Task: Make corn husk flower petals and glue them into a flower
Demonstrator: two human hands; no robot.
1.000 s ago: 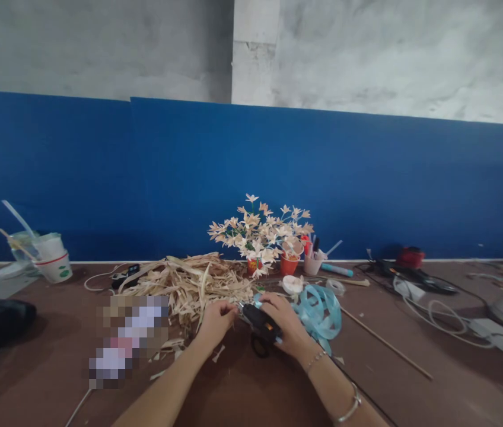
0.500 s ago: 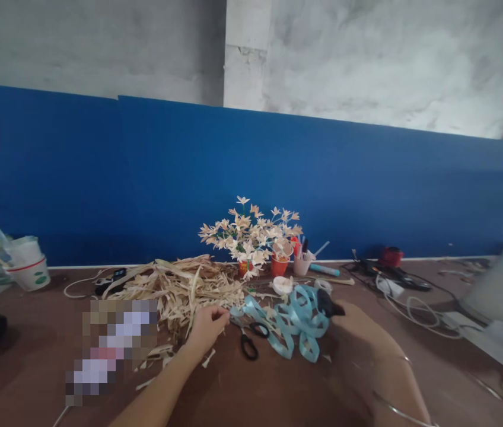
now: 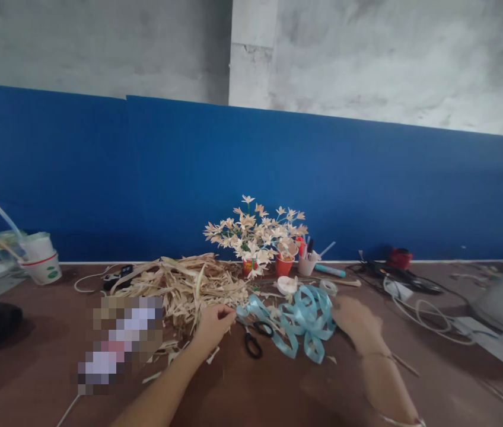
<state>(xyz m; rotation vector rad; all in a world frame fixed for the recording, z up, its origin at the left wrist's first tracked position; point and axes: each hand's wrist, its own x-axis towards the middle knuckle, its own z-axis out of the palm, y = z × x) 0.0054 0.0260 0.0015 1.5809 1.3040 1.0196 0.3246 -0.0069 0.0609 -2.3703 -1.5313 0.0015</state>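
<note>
My left hand (image 3: 216, 323) has its thumb and fingers pinched together beside the left end of the light blue ribbon (image 3: 308, 329). Anything between those fingertips is too small to make out. Scissors with black handles (image 3: 255, 356) lie just right of this hand, partly against the ribbon. The ribbon spreads in loose loops over the brown table. At its right edge is my right hand (image 3: 358, 320), palm down and blurred, its fingers mostly hidden. A thin stick (image 3: 406, 364) shows beside the right wrist.
Dried pale husk strips (image 3: 189, 284) are heaped at the left. Behind stand pale flowers (image 3: 251, 231) in a red cup, an orange cup (image 3: 284, 264) and a pen cup (image 3: 308, 264). Cables (image 3: 429, 314) lie right, paper cups (image 3: 44, 268) far left. A blue partition (image 3: 180, 178) closes the back.
My right hand has turned and come lower at the ribbon's right side; the dark object seen at its fingers is no longer visible. My left hand keeps its pinch. The view has shifted slightly.
</note>
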